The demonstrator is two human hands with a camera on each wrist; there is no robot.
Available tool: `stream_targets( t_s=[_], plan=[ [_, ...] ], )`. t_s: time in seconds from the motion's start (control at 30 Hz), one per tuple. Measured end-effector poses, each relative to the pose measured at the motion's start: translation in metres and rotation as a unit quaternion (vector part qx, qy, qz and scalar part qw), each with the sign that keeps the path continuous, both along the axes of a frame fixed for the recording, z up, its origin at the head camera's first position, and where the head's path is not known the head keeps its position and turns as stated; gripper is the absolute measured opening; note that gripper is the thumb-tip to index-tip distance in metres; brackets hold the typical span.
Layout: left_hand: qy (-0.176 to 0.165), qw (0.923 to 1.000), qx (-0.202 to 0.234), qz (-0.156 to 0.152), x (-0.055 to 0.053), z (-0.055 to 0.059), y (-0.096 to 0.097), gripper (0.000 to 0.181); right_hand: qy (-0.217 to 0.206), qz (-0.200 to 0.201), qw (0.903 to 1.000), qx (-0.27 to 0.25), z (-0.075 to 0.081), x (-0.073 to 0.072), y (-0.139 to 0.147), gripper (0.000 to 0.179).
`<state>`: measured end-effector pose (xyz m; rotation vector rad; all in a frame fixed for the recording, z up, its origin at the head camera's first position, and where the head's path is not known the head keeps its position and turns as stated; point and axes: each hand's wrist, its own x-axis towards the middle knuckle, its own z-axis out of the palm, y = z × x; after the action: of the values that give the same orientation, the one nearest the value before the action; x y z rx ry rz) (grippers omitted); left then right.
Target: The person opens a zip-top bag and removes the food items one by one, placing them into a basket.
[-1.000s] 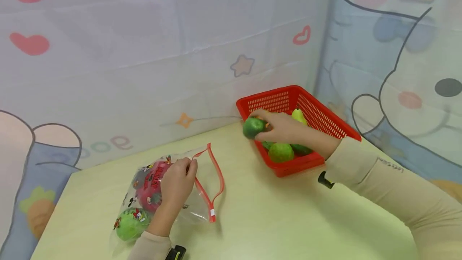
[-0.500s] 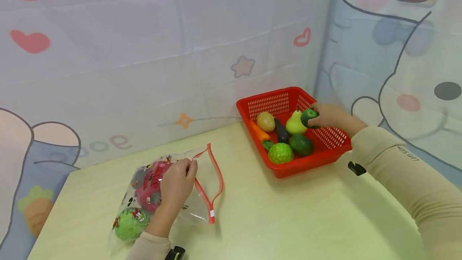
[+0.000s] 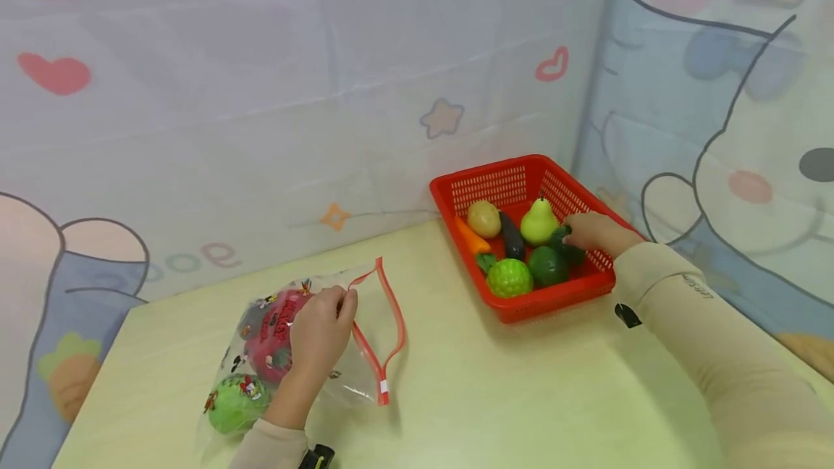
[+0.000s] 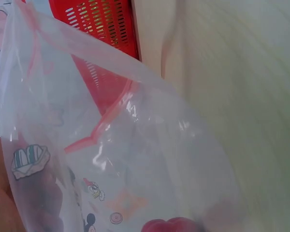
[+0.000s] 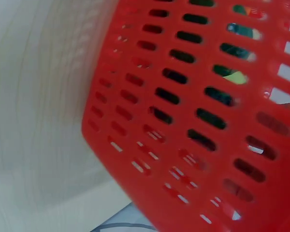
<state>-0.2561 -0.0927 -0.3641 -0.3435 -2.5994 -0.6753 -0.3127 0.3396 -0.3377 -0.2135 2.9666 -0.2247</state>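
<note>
My left hand (image 3: 322,331) pinches the upper side of a clear zip bag (image 3: 355,382) with a red closure, its mouth gaping toward the right. Inside the bag lie a green round item (image 3: 231,407) and reddish items (image 3: 270,342). In the left wrist view the bag (image 4: 135,159) fills much of the frame. My right hand (image 3: 596,230) reaches into the red basket (image 3: 560,295) at its right side, fingers on a dark green vegetable (image 3: 570,248) whose exact kind is unclear. The basket wall (image 5: 183,140) hides that hand's work in the right wrist view.
The basket also holds a pear (image 3: 538,223), a potato-like item (image 3: 484,219), a carrot (image 3: 472,237), an eggplant (image 3: 512,237), a bumpy light green fruit (image 3: 510,279) and a dark green avocado-like fruit (image 3: 547,266). Printed cloth walls (image 3: 365,129) stand behind the table (image 3: 456,396).
My right hand has carried the dark green vegetable from the basket's left side to its right and lowered it among the produce. My left hand stays in place on the bag.
</note>
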Motion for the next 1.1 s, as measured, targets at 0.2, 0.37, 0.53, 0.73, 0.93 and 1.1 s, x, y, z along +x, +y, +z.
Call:
stream_targets(
  t_s=[0.2, 0.37, 0.53, 0.73, 0.93, 1.1],
  plan=[
    [0.003, 1.0000, -0.001, -0.005, 0.000, 0.003, -0.001, 0.036, 0.019, 0.003, 0.9998, -0.001, -0.001, -0.001, -0.003, 0.038],
    [0.021, 0.9998, -0.004, -0.004, -0.004, 0.007, -0.001, 0.036, 0.025, -0.007, 0.9996, -0.008, 0.001, 0.001, -0.004, 0.049],
    [0.023, 0.9996, -0.002, -0.016, -0.006, 0.011, 0.002, 0.036, 0.063, -0.030, 0.9968, -0.039, 0.012, 0.006, -0.008, 0.061],
    [0.013, 0.9999, -0.001, -0.004, -0.003, 0.010, 0.001, 0.037, 0.157, 0.009, 0.9826, -0.099, 0.030, 0.019, -0.053, 0.051],
    [0.014, 0.9999, 0.000, 0.001, 0.000, 0.007, -0.002, 0.037, 0.199, 0.164, 0.9581, -0.124, 0.043, 0.047, -0.125, 0.031],
    [0.011, 0.9999, 0.004, -0.002, 0.001, 0.006, -0.001, 0.038, 0.169, 0.255, 0.9427, -0.134, 0.040, 0.063, -0.168, 0.022]
  ],
)
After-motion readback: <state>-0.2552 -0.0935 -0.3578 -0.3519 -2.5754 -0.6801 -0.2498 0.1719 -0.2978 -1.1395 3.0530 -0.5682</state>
